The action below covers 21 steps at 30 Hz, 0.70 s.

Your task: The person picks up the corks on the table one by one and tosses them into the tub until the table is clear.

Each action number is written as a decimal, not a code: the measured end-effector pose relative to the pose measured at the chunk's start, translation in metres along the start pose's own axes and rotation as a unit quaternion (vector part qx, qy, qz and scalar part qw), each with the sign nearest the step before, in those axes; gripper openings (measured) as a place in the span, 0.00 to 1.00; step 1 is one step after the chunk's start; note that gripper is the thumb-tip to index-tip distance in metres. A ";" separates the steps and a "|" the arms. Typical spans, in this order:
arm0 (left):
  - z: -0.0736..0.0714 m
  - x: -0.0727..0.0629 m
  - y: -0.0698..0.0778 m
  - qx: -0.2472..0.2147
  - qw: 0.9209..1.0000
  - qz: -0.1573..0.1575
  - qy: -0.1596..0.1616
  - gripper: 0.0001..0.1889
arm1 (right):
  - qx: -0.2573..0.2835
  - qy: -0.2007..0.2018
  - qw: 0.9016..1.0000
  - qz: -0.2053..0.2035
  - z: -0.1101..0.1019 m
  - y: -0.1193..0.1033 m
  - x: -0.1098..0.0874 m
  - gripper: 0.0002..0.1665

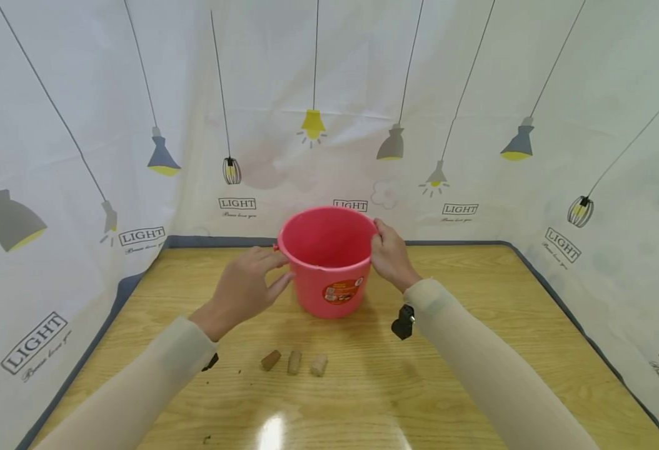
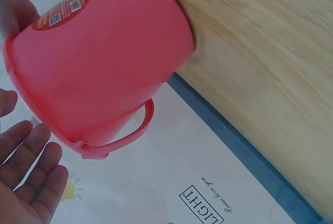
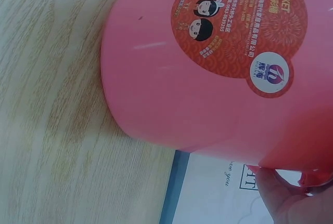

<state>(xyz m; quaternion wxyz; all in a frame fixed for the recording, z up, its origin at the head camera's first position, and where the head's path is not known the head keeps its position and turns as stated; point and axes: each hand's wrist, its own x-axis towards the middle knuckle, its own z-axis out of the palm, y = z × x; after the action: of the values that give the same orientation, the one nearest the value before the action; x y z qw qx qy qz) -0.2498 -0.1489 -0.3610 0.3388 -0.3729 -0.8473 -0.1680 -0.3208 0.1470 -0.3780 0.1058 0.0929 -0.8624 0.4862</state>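
Observation:
A pink plastic bucket (image 1: 329,287) with a round red sticker (image 3: 239,26) stands upright on the wooden table, toward the back. My right hand (image 1: 391,255) grips its rim on the right side, by the handle's end. Against the left of the rim, my left hand (image 1: 249,281) holds its fingers loosely extended; in the left wrist view the fingertips (image 2: 49,151) are right beside the rim. The bucket's handle (image 2: 132,138) hangs down on the far side. Three small cork-like pieces, a darker brown one (image 1: 271,359), a middle one (image 1: 294,362) and a paler one (image 1: 319,364), lie in front of the bucket.
A white curtain (image 1: 284,75) printed with lamps encloses the table (image 1: 447,387) at the back and both sides, its dark blue border along the table edges. Small dark crumbs (image 1: 207,439) are scattered at the front left.

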 end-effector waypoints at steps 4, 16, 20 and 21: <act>0.000 -0.006 0.000 0.002 1.000 -0.003 -0.012 0.16 | -0.001 -0.001 1.000 0.000 0.000 -0.001 -0.001 0.32; -0.002 -0.024 0.002 0.009 0.986 -0.056 -0.156 0.13 | 0.001 -0.003 1.000 -0.003 -0.001 -0.004 -0.003 0.32; -0.002 -0.029 0.002 0.013 0.975 -0.072 -0.208 0.14 | -0.003 -0.002 1.000 -0.008 -0.002 -0.003 -0.003 0.32; -0.002 -0.031 0.003 0.015 0.972 -0.077 -0.221 0.14 | -0.005 -0.002 1.000 -0.009 -0.002 -0.003 -0.003 0.32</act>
<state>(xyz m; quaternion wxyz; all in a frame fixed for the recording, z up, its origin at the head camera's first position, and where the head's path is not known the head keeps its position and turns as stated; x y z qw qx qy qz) -0.2322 -0.1639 -0.3812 0.1350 -0.3296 -0.9296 -0.0943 -0.3167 0.1468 -0.3751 0.1088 0.1006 -0.8641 0.4811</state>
